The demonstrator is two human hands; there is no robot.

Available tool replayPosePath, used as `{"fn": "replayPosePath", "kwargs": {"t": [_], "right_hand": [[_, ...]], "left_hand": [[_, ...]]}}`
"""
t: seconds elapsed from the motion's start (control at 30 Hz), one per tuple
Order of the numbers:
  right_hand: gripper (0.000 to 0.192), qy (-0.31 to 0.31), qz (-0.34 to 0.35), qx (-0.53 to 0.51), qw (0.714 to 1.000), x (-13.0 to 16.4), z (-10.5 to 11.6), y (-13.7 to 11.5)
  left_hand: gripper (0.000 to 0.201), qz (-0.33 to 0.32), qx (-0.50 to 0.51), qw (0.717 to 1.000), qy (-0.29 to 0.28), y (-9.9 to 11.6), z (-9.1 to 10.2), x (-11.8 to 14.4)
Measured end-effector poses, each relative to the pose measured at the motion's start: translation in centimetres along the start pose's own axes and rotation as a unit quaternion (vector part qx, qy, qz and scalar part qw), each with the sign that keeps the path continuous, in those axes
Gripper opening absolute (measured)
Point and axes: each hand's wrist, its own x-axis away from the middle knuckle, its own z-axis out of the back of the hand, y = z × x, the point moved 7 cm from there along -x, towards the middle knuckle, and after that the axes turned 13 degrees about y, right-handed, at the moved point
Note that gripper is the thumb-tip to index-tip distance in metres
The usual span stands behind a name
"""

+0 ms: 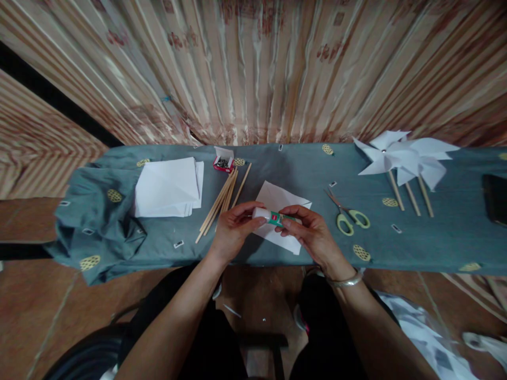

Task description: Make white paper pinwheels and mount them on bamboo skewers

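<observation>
Glue stick point(273, 215): white cap end, green body with a red mark. Folded paper point(282, 203) beneath it is seen as plain white, as are the paper stack point(168, 187) and the pinwheels point(404, 155). Table cloth point(297, 169) is rendered in grey-blue, dotted with yellow latticed ovals and small white rectangles. Sticks point(222, 203) are shown in pale wood. Scissors point(350, 217): yellow-green handles. Small box point(223, 161): red with white flap. Curtain point(253, 68) is striped beige, cream and reddish brown. Bangle point(344, 281): silver.
</observation>
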Motion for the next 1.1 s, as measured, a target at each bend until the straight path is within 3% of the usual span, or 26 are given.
{"fn": "replayPosePath", "kwargs": {"t": [0.23,0.3,0.4,0.47,0.53,0.63,0.77,0.87,0.97,1.1], "right_hand": [[0.033,-0.003,-0.028,-0.021,0.999,0.5,-1.2,1.1],[0.036,0.004,-0.017,-0.017,1.000,0.3,-0.9,1.0],[0.037,0.011,-0.001,-0.011,1.000,-0.1,-0.1,0.8],[0.036,0.018,0.007,-0.003,1.000,-0.3,0.7,0.6],[0.035,0.023,0.012,0.006,1.000,-0.5,1.3,0.4],[0.035,0.031,0.025,0.022,0.999,-0.5,2.0,0.1],[0.035,0.039,0.037,0.041,0.998,-0.4,2.7,-0.2],[0.032,0.046,0.046,0.059,0.996,-0.5,3.4,-0.4],[0.029,0.061,0.067,0.084,0.992,-0.6,4.5,-0.6],[0.023,0.088,0.135,0.161,0.974,-0.6,6.0,-1.1]], "left_hand": [[0.028,0.006,-0.012,1.000,-0.014,-0.4,0.9,0.3],[0.029,0.028,0.002,1.000,0.003,-0.5,1.7,0.2],[0.031,0.041,0.054,0.995,0.076,0.2,4.4,-0.9],[0.033,-0.002,0.077,0.984,0.162,1.3,7.2,-2.0],[0.033,-0.088,0.052,0.967,0.235,2.7,10.1,-3.1],[0.037,-0.173,-0.047,0.942,0.285,3.7,12.7,-4.1],[0.035,-0.207,-0.224,0.895,0.326,3.7,14.4,-3.8],[0.036,-0.224,-0.356,0.856,0.302,3.5,14.5,-3.0],[0.034,-0.248,-0.480,0.808,0.234,3.1,13.9,-2.6],[0.042,-0.327,-0.533,0.755,0.198,3.7,12.1,-1.5]]}}
